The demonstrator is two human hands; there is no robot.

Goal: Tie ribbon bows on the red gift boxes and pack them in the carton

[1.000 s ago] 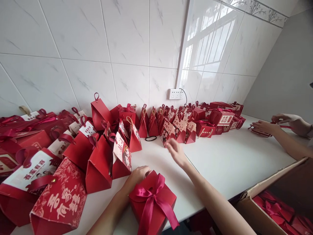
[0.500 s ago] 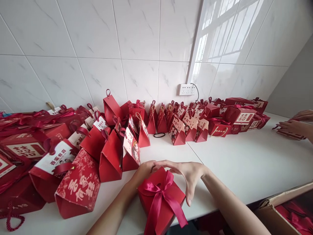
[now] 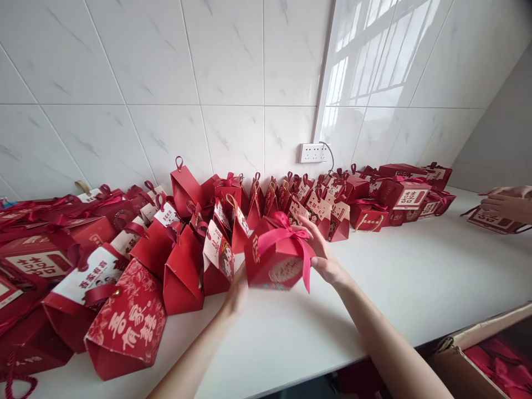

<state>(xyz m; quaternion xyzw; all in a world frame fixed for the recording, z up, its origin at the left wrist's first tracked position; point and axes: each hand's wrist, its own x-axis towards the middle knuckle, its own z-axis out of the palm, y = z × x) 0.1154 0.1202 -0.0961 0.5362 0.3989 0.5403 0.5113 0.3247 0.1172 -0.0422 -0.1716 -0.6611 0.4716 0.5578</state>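
Between my two hands a red gift box [image 3: 266,255] with a glossy magenta ribbon bow [image 3: 286,235] is held up and tilted above the white table [image 3: 282,343]. My left hand [image 3: 238,289] grips its lower left side, with most of the fingers hidden behind the box. On the right side my right hand [image 3: 322,255] is curled round it, thumb near the hanging ribbon end. Just left of the held box stands a red box with a cartoon figure [image 3: 219,257]. A plain red peaked box [image 3: 183,274] is beside that one.
Many red gift boxes crowd the left side, including one with white characters [image 3: 127,321]. More boxes [image 3: 405,202] line the tiled wall below a power strip [image 3: 315,153]. At right, another person's hands [image 3: 509,200] hold a box [image 3: 492,220]. An open carton [image 3: 453,346] stands lower right.
My hands have raised the bowed box from the table's front edge and carried it farther back, turning it so a side with an oval design shows. The other person's box now shows more.
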